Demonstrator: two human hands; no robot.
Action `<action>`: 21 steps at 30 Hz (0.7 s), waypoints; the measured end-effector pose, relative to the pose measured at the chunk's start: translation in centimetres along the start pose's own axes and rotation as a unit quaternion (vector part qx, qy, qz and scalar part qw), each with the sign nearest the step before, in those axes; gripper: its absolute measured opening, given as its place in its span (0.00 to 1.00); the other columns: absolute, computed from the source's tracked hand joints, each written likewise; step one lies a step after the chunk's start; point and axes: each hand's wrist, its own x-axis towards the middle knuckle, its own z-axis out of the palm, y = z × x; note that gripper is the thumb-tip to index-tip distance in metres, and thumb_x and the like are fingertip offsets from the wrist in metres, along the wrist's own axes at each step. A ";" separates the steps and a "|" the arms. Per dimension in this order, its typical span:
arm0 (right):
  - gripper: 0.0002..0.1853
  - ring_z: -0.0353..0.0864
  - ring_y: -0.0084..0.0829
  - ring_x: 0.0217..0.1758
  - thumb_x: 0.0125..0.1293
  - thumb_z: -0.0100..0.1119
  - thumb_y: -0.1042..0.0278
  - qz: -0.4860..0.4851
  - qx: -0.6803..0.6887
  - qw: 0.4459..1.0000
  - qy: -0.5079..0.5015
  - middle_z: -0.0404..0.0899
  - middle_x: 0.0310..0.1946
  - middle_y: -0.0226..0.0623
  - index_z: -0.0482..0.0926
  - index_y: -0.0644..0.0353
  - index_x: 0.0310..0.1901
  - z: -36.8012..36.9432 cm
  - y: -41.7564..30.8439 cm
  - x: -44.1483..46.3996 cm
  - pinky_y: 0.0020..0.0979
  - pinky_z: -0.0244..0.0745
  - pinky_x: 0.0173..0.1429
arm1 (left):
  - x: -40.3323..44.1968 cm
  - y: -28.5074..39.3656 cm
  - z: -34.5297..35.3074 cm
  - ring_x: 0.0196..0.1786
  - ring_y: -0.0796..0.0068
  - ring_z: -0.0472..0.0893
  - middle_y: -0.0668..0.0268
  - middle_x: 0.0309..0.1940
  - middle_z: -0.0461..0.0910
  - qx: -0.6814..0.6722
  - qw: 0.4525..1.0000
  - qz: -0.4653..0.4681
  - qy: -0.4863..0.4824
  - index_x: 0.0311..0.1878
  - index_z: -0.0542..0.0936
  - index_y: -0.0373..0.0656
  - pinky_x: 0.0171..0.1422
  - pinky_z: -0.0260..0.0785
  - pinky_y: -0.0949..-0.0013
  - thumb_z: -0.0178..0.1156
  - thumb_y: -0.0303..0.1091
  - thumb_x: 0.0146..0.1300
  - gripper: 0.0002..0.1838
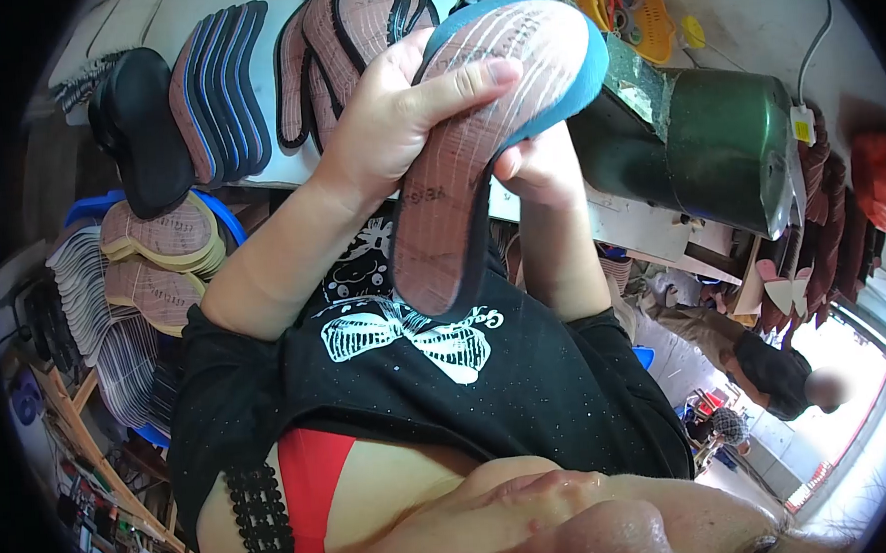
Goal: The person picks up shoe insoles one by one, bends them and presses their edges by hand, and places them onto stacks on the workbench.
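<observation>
A pinkish-brown patterned insole (449, 196) with dark edging and a blue rim round its wide end is held up in front of the black shirt. My left hand (389, 114) grips its upper left side, thumb pressed across the patterned face and fingers hidden behind. At the right edge, my right hand (542, 166) also holds the insole, its thumb by the narrow middle and its other fingers mostly hidden underneath. Behind my left hand, more patterned insoles (349, 21) with dark edges lie on the white table (297, 166).
A row of insoles (221, 93) and black soles (145, 132) stand at the left. Below them are stacked yellow-edged insoles (160, 231). An orange basket (650, 15) and green machine (722, 142) occupy the upper right. Another person (768, 365) is in the background.
</observation>
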 end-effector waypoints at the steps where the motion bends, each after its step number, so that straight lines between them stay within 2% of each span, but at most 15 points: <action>1: 0.39 0.79 0.28 0.51 0.38 0.82 0.76 0.016 -0.035 0.999 -0.006 0.79 0.48 0.37 0.73 0.67 0.56 -0.3 -0.7 0.0 0.31 0.77 0.54 | -0.1 0.0 -0.2 0.43 0.77 0.81 0.61 0.42 0.81 0.037 0.999 0.007 -0.006 0.52 0.75 0.31 0.53 0.73 0.74 0.70 0.37 0.57 0.25; 2: 0.36 0.80 0.28 0.48 0.41 0.80 0.77 0.013 -0.071 0.997 -0.026 0.80 0.46 0.38 0.73 0.68 0.55 -0.3 -1.5 0.1 0.30 0.78 0.51 | 0.0 0.1 -0.4 0.43 0.76 0.81 0.61 0.42 0.82 0.058 0.998 0.022 -0.009 0.50 0.76 0.32 0.52 0.73 0.74 0.71 0.37 0.56 0.24; 4: 0.28 0.82 0.27 0.43 0.46 0.76 0.80 0.116 -0.067 0.991 -0.010 0.82 0.41 0.37 0.76 0.68 0.52 1.2 -3.9 0.3 0.28 0.81 0.45 | 0.3 0.3 -0.8 0.41 0.76 0.81 0.62 0.40 0.82 0.099 0.994 0.051 -0.013 0.47 0.77 0.32 0.51 0.73 0.74 0.72 0.38 0.55 0.23; 5: 0.19 0.83 0.25 0.38 0.54 0.70 0.78 0.174 -0.085 0.981 -0.011 0.83 0.36 0.36 0.78 0.68 0.48 1.3 -4.5 0.3 0.26 0.81 0.41 | 0.7 -0.1 -1.6 0.36 0.77 0.81 0.60 0.35 0.82 0.154 0.983 0.095 0.023 0.44 0.78 0.33 0.44 0.74 0.73 0.73 0.38 0.52 0.22; 7: 0.15 0.83 0.24 0.37 0.58 0.67 0.75 0.167 -0.141 0.976 0.001 0.83 0.36 0.36 0.79 0.69 0.47 0.9 -3.7 0.5 0.25 0.81 0.39 | 0.7 0.0 -2.0 0.33 0.76 0.81 0.58 0.32 0.82 0.293 0.944 0.149 0.038 0.43 0.77 0.34 0.41 0.74 0.72 0.74 0.40 0.50 0.24; 9: 0.14 0.83 0.23 0.35 0.62 0.65 0.70 0.147 -0.189 0.971 0.006 0.83 0.35 0.38 0.78 0.70 0.45 0.1 -2.6 0.4 0.25 0.81 0.37 | 0.7 0.0 -2.4 0.29 0.74 0.80 0.54 0.28 0.80 0.441 0.878 0.178 0.053 0.42 0.75 0.33 0.37 0.72 0.70 0.75 0.44 0.47 0.28; 12: 0.14 0.83 0.22 0.33 0.62 0.66 0.70 0.121 -0.229 0.966 0.023 0.83 0.33 0.37 0.79 0.70 0.44 -0.1 -2.5 -0.4 0.25 0.81 0.36 | 0.3 0.8 -1.9 0.32 0.71 0.81 0.51 0.29 0.79 0.469 0.868 0.162 0.025 0.46 0.73 0.31 0.38 0.73 0.69 0.75 0.46 0.47 0.32; 13: 0.12 0.82 0.22 0.32 0.61 0.66 0.72 0.092 -0.181 0.979 0.036 0.83 0.32 0.36 0.79 0.70 0.43 0.4 -2.7 -0.4 0.25 0.81 0.36 | 0.5 0.5 -1.8 0.37 0.71 0.82 0.53 0.35 0.81 0.476 0.856 0.199 0.022 0.50 0.72 0.30 0.42 0.75 0.69 0.76 0.43 0.47 0.34; 14: 0.12 0.82 0.23 0.32 0.60 0.66 0.74 0.100 -0.196 0.975 0.026 0.83 0.32 0.37 0.79 0.70 0.43 0.7 -3.1 -0.3 0.25 0.81 0.36 | 0.7 0.4 -1.6 0.39 0.71 0.82 0.55 0.37 0.81 0.391 0.907 0.154 0.009 0.51 0.72 0.30 0.45 0.75 0.70 0.76 0.41 0.47 0.34; 16: 0.12 0.82 0.23 0.31 0.59 0.67 0.76 0.111 -0.228 0.967 0.006 0.83 0.31 0.37 0.78 0.70 0.42 1.0 -3.9 -0.2 0.24 0.81 0.37 | 1.1 0.5 -1.3 0.43 0.71 0.82 0.57 0.42 0.81 0.211 0.975 0.063 -0.021 0.53 0.71 0.29 0.49 0.75 0.70 0.76 0.39 0.46 0.35; 17: 0.13 0.82 0.23 0.30 0.55 0.69 0.79 0.111 -0.184 0.977 -0.003 0.83 0.30 0.37 0.78 0.70 0.41 1.1 -4.0 -0.1 0.24 0.80 0.36 | 1.3 0.4 -1.2 0.45 0.72 0.81 0.59 0.46 0.79 0.142 0.989 0.015 -0.035 0.56 0.70 0.30 0.55 0.74 0.70 0.77 0.35 0.46 0.36; 20: 0.14 0.82 0.23 0.29 0.52 0.72 0.79 0.071 -0.019 0.997 -0.028 0.82 0.28 0.37 0.78 0.70 0.40 0.5 -2.9 -0.1 0.24 0.79 0.35 | 1.3 1.2 -0.5 0.48 0.72 0.81 0.56 0.46 0.79 -0.023 0.997 -0.044 -0.067 0.58 0.68 0.29 0.57 0.72 0.71 0.76 0.34 0.47 0.38; 21: 0.14 0.82 0.24 0.30 0.51 0.73 0.77 0.085 -0.086 0.993 -0.019 0.83 0.28 0.38 0.78 0.70 0.37 -0.2 -2.6 0.0 0.24 0.78 0.35 | 1.3 0.2 -0.8 0.47 0.74 0.81 0.58 0.46 0.80 0.070 0.997 0.027 -0.031 0.57 0.69 0.29 0.55 0.73 0.72 0.75 0.33 0.49 0.35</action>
